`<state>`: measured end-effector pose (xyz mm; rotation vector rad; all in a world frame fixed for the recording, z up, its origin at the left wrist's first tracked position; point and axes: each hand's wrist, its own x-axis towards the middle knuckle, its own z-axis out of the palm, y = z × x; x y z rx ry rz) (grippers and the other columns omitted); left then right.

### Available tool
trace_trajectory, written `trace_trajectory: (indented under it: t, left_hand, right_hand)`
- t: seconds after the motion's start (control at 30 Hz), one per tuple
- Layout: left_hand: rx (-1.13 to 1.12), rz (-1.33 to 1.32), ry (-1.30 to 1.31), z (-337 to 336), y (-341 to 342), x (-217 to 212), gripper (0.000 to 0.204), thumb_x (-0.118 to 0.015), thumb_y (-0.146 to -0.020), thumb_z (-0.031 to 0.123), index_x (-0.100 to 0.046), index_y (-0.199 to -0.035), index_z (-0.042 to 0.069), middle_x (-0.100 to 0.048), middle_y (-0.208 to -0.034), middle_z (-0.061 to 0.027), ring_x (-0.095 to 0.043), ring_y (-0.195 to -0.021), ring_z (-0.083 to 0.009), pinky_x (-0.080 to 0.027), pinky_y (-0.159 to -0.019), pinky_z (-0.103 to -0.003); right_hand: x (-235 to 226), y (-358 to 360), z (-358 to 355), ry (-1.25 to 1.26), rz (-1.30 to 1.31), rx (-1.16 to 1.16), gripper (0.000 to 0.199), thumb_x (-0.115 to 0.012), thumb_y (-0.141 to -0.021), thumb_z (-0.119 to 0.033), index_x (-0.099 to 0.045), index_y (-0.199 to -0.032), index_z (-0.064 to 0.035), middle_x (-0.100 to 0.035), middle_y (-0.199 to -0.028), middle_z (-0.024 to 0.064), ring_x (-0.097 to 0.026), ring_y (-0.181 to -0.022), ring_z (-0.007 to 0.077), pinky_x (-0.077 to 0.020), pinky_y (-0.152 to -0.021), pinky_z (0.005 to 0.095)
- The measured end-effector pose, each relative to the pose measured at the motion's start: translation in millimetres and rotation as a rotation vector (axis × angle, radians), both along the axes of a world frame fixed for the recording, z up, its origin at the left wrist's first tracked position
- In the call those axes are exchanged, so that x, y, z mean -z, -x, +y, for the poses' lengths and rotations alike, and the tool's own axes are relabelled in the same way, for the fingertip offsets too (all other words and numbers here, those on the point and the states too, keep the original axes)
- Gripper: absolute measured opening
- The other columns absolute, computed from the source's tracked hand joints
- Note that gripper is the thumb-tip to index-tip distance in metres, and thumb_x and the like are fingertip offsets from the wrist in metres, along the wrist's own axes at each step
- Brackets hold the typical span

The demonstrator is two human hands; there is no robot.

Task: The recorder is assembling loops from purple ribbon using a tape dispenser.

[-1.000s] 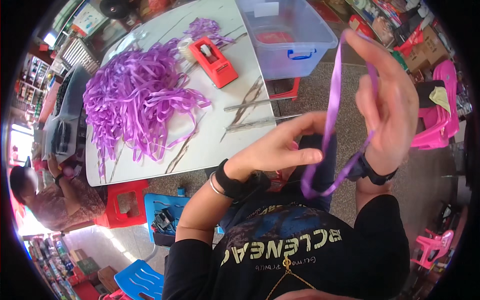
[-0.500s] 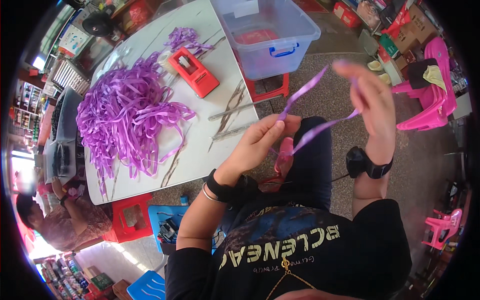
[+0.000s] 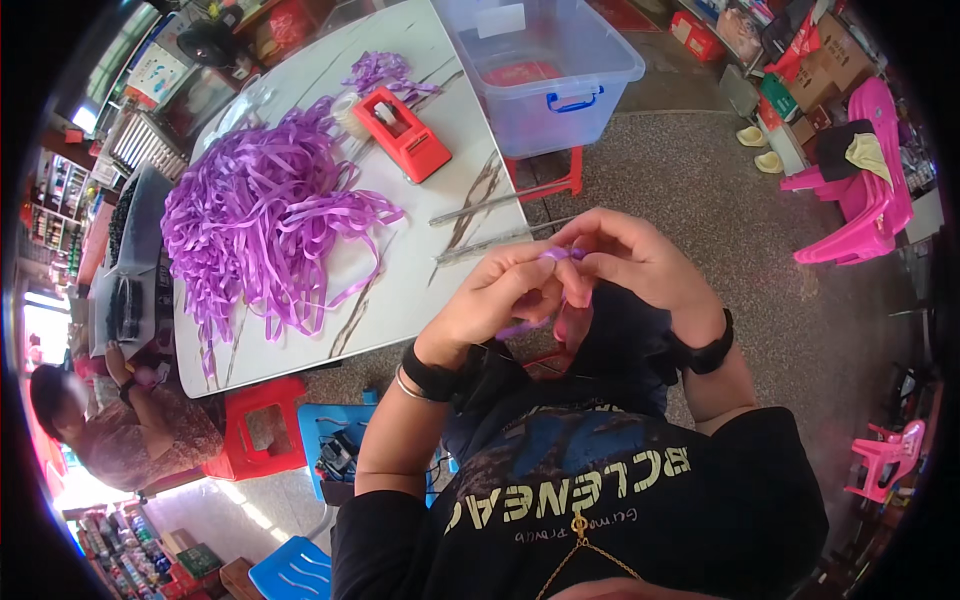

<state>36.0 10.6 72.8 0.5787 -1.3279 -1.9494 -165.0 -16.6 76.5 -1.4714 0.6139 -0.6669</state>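
Note:
My left hand (image 3: 500,296) and my right hand (image 3: 640,262) meet in front of me, just off the table's near right corner. Both pinch a purple ribbon (image 3: 558,254) between their fingertips. Part of the ribbon hangs below the left fingers; the rest is hidden in the hands. On the white marbled table (image 3: 400,270) lies a big tangled heap of purple ribbons (image 3: 255,215). A smaller bunch of purple ribbon (image 3: 380,70) lies behind it. Beside the heap stands a red tape dispenser (image 3: 408,138).
Two thin metal bars (image 3: 490,205) stick out past the table's right edge. A clear plastic bin (image 3: 545,110) with a blue handle stands beyond, over a red stool. Pink chairs (image 3: 870,190) are at the right. Another person (image 3: 130,430) sits at the far left near a red stool (image 3: 262,425).
My right hand has come down and left from its raised place to meet my left hand. The ribbon loop stretched between them is drawn in and now mostly hidden by fingers.

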Motion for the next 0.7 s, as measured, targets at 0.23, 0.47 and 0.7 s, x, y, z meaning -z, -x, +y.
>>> trace_trajectory:
  t: [0.23, 0.47, 0.7]
  left_hand:
    - [-0.057, -0.078, 0.052, 4, -8, 8, 0.031, -0.037, -0.085, 0.015, -0.059, -0.09, -0.005, -0.059, -0.077, -0.0079, -0.039, -0.052, -0.0063, -0.032, -0.05, -0.019]
    - [-0.036, -0.218, 0.093, 0, -6, 10, 0.023, -0.046, -0.085, 0.008, -0.059, -0.101, -0.001, -0.06, -0.08, -0.005, -0.046, -0.062, -0.0056, -0.038, -0.057, -0.018]
    - [-0.053, -0.051, 0.072, -5, 6, 11, 0.026, -0.056, -0.085, 0.016, -0.056, -0.106, 0.0, -0.06, -0.087, -0.0032, -0.054, -0.079, -0.0071, -0.043, -0.074, -0.021]
  right_hand:
    - [-18, 8, 9, 0.185, 0.119, 0.249, 0.011, -0.057, -0.081, -0.002, -0.06, -0.091, 0.0002, -0.061, -0.085, 0.0023, -0.055, -0.073, 0.0052, -0.0441, -0.065, 0.0184]
    - [-26, 19, 8, 0.358, 0.162, 0.339, 0.01, -0.056, -0.08, 0.001, -0.061, -0.088, 0.0, -0.06, -0.082, 0.0025, -0.056, -0.07, 0.0059, -0.044, -0.06, 0.0184]
    - [-26, 26, 0, 0.441, 0.182, 0.359, 0.01, -0.056, -0.08, 0.0, -0.061, -0.088, -0.0003, -0.059, -0.079, 0.0034, -0.055, -0.064, 0.0065, -0.0428, -0.051, 0.0196]
